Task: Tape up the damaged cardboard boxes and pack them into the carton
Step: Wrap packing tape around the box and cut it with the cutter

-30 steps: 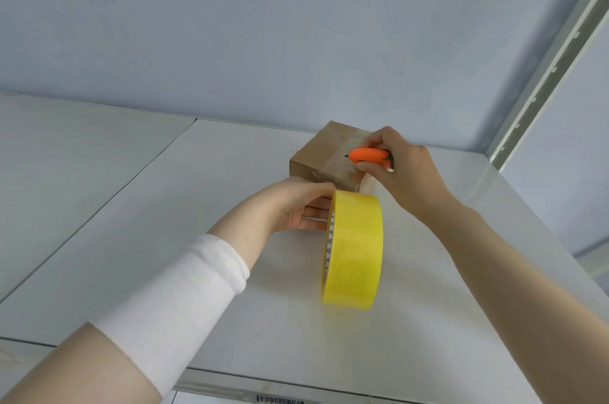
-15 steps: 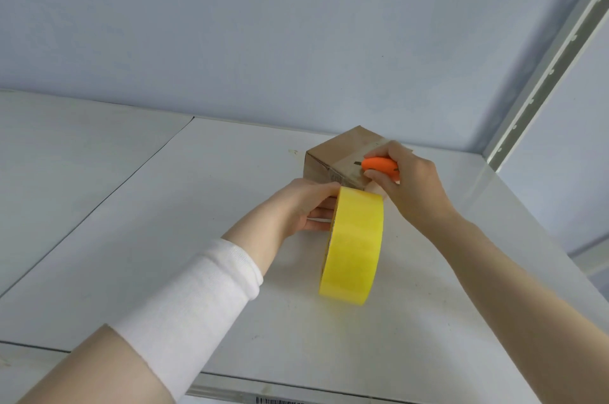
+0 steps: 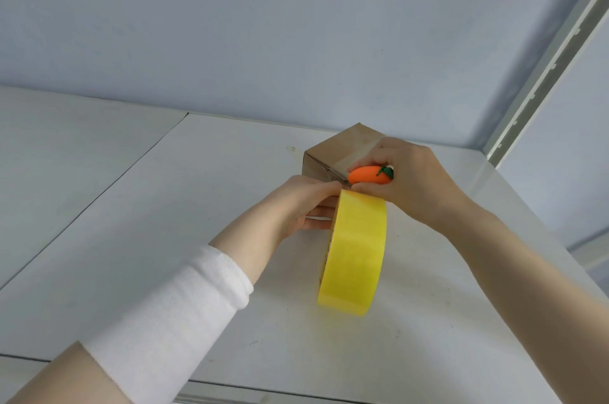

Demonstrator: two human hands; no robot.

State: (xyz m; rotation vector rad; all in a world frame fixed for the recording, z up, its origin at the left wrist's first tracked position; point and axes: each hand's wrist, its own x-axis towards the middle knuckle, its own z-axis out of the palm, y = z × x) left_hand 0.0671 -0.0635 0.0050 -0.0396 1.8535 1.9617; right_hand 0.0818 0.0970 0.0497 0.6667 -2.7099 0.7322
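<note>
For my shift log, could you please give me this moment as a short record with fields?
Cardboard box: on the white shelf, clear tape across its top
Left hand: holds the yellow tape roll upright, in front of the box
Right hand: grips the orange cutter between roll and box
Carton: not in view

Tape roll (image 3: 354,255) blocks near side of box (image 3: 333,153); left open.

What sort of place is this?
Probably a storeroom or packing bay: a white shelf board, a slotted metal upright, and a cardboard box being sealed with a yellow tape roll and an orange cutter.
</note>
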